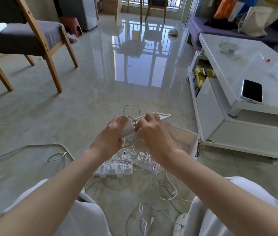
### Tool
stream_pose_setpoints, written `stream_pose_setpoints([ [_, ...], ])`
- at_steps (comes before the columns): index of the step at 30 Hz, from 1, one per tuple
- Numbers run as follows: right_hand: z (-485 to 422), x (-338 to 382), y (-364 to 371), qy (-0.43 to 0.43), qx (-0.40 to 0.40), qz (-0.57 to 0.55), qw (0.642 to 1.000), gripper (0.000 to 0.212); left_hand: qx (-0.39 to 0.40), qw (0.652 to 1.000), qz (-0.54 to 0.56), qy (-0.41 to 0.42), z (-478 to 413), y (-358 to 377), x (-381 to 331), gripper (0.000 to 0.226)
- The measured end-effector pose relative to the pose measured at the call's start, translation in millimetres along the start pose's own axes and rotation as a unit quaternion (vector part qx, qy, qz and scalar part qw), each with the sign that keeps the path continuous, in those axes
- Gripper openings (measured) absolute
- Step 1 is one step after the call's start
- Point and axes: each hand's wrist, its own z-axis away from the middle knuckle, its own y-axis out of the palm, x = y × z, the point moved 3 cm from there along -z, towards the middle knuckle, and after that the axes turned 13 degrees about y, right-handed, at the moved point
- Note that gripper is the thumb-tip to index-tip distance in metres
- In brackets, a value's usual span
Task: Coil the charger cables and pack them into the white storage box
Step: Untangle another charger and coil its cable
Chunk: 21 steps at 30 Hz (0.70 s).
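Both hands are held up close together over the floor [100, 82]. The left hand [116, 132] is curled round a white charger block [128, 128] and grips it. The right hand [153, 132] is just beside it, and its fingers pinch a thin cable right at the block. More white cables [152, 168] hang down from the hands and lie in a messy heap on the floor between the person's knees. A white power strip [116, 169] lies under the hands, in the heap.

The white storage box [192, 145] sits on the floor just behind and below the right hand, with its top open. Its right side is very near the bottom edge of the white table [237, 74]. A phone [251, 91] lies near that table's front edge.

To the left a grey cable [49, 144] lies by itself. A wooden chair [32, 40] stands well apart, far on the left. Between the chair and the table there is lots of shiny floor.
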Motion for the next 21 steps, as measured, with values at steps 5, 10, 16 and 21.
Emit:
stream_pose_setpoints([
  [5,-12,-21,-38,0.085,-0.091,-0.124,0.984,0.053,0.045,0.997,-0.054,-0.027,3,3,10,0.057],
  [10,-13,-37,-70,0.129,-0.181,-0.166,0.961,0.06,0.039,0.995,-0.066,-0.056,0,3,9,0.054],
  [16,-1,-99,-36,0.231,-0.046,-0.013,0.972,0.044,-0.071,0.996,0.023,-0.051,-6,-11,3,0.051],
  [21,24,-113,5,0.26,0.153,0.162,0.94,0.041,-0.134,0.99,0.031,-0.019,-9,-18,-11,0.048],
])
